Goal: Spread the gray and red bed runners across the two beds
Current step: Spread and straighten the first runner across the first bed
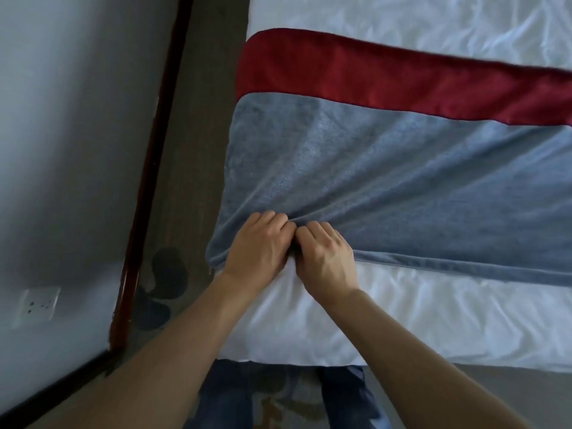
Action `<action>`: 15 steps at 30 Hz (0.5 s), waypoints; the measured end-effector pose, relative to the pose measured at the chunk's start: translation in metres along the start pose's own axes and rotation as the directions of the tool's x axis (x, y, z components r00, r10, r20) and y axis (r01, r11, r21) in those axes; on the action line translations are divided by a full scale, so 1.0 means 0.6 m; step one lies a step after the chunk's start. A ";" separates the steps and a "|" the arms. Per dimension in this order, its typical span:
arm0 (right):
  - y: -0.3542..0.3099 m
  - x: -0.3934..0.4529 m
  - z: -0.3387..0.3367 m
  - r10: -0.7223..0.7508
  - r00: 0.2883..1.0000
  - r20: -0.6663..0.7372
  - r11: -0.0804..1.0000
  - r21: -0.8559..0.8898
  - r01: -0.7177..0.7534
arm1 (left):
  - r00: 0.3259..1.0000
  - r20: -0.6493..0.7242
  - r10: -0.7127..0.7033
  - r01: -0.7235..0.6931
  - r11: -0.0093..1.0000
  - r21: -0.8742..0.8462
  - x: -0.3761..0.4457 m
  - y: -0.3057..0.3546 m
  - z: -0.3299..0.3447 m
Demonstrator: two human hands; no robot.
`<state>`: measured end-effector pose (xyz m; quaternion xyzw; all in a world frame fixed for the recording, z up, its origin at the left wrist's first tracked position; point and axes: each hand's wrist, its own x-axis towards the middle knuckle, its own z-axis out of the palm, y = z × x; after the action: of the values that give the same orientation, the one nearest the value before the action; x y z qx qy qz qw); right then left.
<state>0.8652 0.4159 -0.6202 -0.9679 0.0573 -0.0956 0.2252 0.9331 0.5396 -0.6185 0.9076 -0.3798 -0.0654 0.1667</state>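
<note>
Gray runner: matt woven cloth w/ coarse, slightly fuzzy nap, creased. Red runner: cloth w/ soft sheen, finer texture. Bed sheet: smooth white fabric, wrinkled, faintly shiny. Skirting: dark glossy wood. Wall: matt, plain. Socket: smooth white plastic.

Dim, cool daylight, brightest toward 1 o'clock on the white duvet. Wall at 9 o'clock grey, shaded. Shadows soft; no glare. Whole frame slightly soft. Wide-angle bend: baseboard and edges lean at 9 and 3 o'clock.
</note>
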 end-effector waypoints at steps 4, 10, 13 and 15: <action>-0.062 0.016 0.039 -0.014 1.000 0.019 1.000 -0.016 0.014 | 0.998 0.064 -0.015 0.016 1.000 -0.015 -0.027 -0.069 -0.022; -0.063 0.010 0.042 0.065 0.997 0.048 0.993 -0.106 -0.060 | 0.998 0.046 0.048 -0.045 0.997 -0.063 -0.024 -0.073 -0.027; -0.024 -0.007 0.012 0.096 0.995 0.028 0.982 -0.168 -0.090 | 0.996 0.029 0.090 -0.087 0.993 -0.079 -0.009 -0.041 -0.019; 0.012 -0.025 -0.011 0.128 0.992 0.000 0.969 -0.214 -0.125 | 0.991 0.030 0.129 -0.126 0.989 -0.082 0.000 -0.009 -0.008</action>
<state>0.8488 0.4092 -0.6197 -0.9815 0.1273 -0.0675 0.1258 0.9381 0.5444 -0.6159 0.8727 -0.4371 -0.0855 0.1998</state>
